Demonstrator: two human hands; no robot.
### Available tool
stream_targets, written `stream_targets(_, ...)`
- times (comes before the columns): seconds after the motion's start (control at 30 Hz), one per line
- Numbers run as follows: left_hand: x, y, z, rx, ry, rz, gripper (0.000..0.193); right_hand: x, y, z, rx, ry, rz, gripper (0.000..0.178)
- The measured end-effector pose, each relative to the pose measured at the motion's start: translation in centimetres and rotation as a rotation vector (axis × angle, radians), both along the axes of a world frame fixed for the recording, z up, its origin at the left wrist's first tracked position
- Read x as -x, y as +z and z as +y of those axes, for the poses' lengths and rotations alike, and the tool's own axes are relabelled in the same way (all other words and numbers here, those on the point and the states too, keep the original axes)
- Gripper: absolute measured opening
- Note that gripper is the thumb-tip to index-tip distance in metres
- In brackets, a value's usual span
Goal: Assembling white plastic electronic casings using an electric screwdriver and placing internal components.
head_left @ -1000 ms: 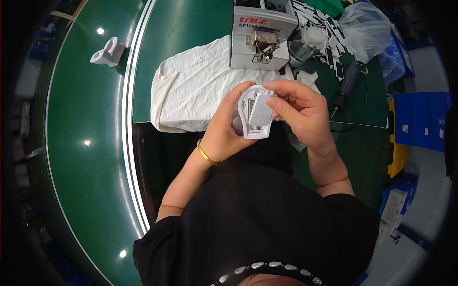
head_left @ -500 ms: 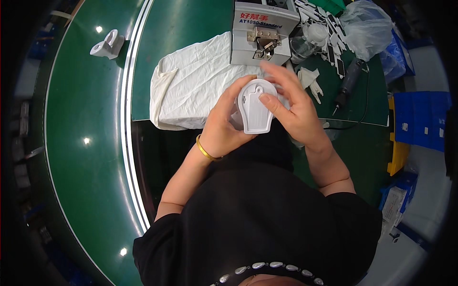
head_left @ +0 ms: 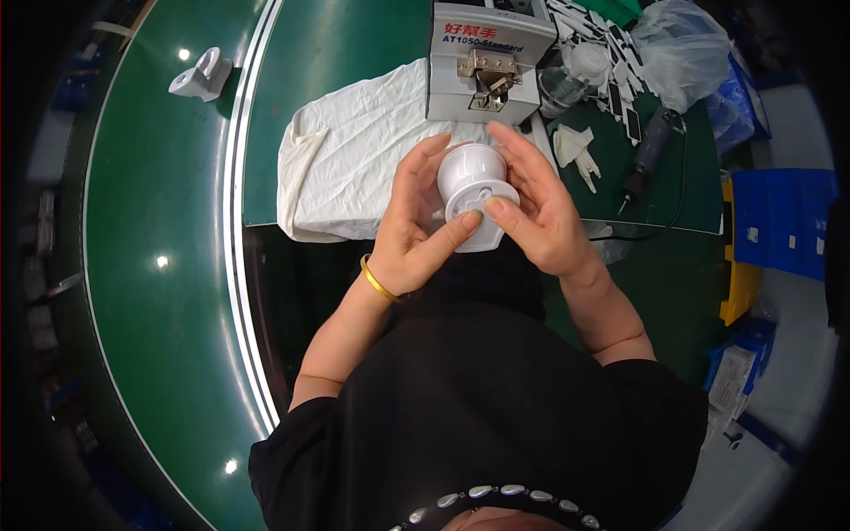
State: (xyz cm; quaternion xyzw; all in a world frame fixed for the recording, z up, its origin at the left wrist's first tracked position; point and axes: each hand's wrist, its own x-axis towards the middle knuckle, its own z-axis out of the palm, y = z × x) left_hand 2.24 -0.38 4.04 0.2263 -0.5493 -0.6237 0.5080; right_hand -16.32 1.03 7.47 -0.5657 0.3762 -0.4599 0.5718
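Note:
A white plastic housing with a rounded, glossy body and a flat flanged base is held up between both hands, in front of the table's near edge. My left hand wraps its left side, the thumb pressing on the flange. From the right, my right hand grips it too, its thumb close to the left thumb and its fingers round the far side. The undersides of the housing and the fingertips behind it are hidden.
Beyond the hands stands a grey machine beside a white cloth. Rightward lie a white glove, a corded electric screwdriver, a clear jar and several white strips. Another white part rests on the green conveyor belt at left.
The housing has been tilted, so its rounded body now shows instead of its flat recessed face. My left thumb has come over onto it. The white part on the belt has shifted slightly away.

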Motion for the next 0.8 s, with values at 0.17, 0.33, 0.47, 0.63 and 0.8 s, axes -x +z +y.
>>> stream_targets(0.17, 0.6, -0.2, 0.0, 0.008, 0.013, -0.046, 0.075, -0.2, -0.5, 0.0, 0.076, -0.091, 0.101, 0.065)
stream_targets(0.33, 1.1, 0.1, -0.2, 0.058, 0.04, -0.117, 0.098, 0.6, -0.4, -0.5, -0.078, -0.084, -0.057, 0.066)
stream_targets(0.47, 1.1, -0.4, -0.4, 0.416, 0.082, -0.485, 0.116, 2.8, -0.8, -1.1, -0.157, -0.066, 0.031, 0.065)
stream_targets(0.63, 0.7, -0.2, 0.5, 0.176, 0.115, -0.366, 0.11, 13.0, -0.7, -5.1, 0.127, -0.94, 0.576, 0.058)
stream_targets(0.8, 1.2, -2.0, -0.1, 0.329, 0.19, -0.565, 0.11, 22.9, -3.5, -6.1, -0.33, -1.219, 1.377, 0.083)
